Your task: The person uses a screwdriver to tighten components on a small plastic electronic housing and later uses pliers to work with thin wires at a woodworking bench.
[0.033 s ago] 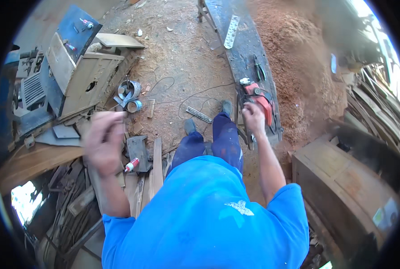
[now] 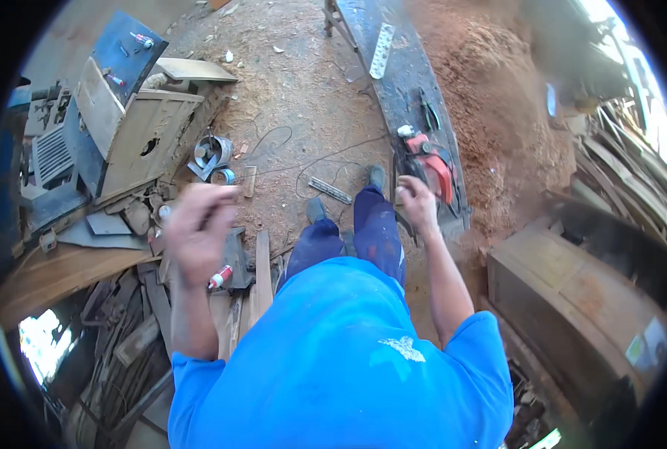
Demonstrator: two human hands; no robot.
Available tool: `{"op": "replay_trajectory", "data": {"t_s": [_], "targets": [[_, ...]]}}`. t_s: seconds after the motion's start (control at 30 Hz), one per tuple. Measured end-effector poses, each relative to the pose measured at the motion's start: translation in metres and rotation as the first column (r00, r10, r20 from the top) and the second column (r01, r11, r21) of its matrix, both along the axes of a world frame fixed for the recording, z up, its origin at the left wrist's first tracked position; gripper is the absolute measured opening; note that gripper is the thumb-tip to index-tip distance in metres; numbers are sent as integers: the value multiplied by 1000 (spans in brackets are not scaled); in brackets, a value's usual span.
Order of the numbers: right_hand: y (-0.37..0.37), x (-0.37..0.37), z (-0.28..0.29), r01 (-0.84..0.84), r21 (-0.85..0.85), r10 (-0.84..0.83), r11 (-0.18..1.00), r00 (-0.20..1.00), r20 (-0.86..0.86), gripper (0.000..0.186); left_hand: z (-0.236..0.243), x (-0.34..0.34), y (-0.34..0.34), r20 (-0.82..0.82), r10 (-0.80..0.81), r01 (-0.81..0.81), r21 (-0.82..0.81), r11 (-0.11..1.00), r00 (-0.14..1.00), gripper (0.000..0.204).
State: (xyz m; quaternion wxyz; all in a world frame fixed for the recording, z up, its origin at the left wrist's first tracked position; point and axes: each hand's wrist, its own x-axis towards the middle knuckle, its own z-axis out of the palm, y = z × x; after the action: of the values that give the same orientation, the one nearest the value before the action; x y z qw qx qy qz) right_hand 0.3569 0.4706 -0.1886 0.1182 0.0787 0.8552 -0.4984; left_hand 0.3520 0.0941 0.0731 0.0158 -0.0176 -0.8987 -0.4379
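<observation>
My left hand [image 2: 200, 228] is raised on the left, slightly blurred, with its fingers loosely bent and apart and nothing visible in them. Below it, a small red bottle with a white tip [image 2: 219, 277] lies by a grey block-like piece [image 2: 236, 257]. My right hand [image 2: 420, 203] is beside the narrow dark bench [image 2: 408, 86], its fingers curled together. A small pale spot shows at its fingertips, but I cannot make out what it is. Just beyond this hand, a red and black corded power tool [image 2: 436, 173] rests on the bench. I cannot tell whether they touch.
Pliers [image 2: 428, 112] and a pale perforated strip [image 2: 381, 51] lie on the bench. A cord [image 2: 326, 159] crosses the dusty floor near a metal strip [image 2: 330, 190]. Curled metal bands [image 2: 212, 152] lie left, beside wooden panels [image 2: 157, 135]. A wooden cabinet [image 2: 543, 269] stands right.
My left hand has moved to the right and now covers part of the grey piece. My right hand has shifted slightly left and down. The view has shifted a little.
</observation>
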Motion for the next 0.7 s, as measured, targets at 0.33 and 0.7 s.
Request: {"op": "replay_trajectory", "data": {"t_s": [0.33, 0.7], "targets": [[-98, 177, 143, -42, -194, 52, 980, 997, 51, 17, -134, 99, 80, 287, -646, 492, 455, 742, 707, 12], [-1, 281, 137, -135, 250, 215, 959, 920, -328, 17, -148, 157, 207, 346, -737, 641, 365, 675, 580, 10]]}}
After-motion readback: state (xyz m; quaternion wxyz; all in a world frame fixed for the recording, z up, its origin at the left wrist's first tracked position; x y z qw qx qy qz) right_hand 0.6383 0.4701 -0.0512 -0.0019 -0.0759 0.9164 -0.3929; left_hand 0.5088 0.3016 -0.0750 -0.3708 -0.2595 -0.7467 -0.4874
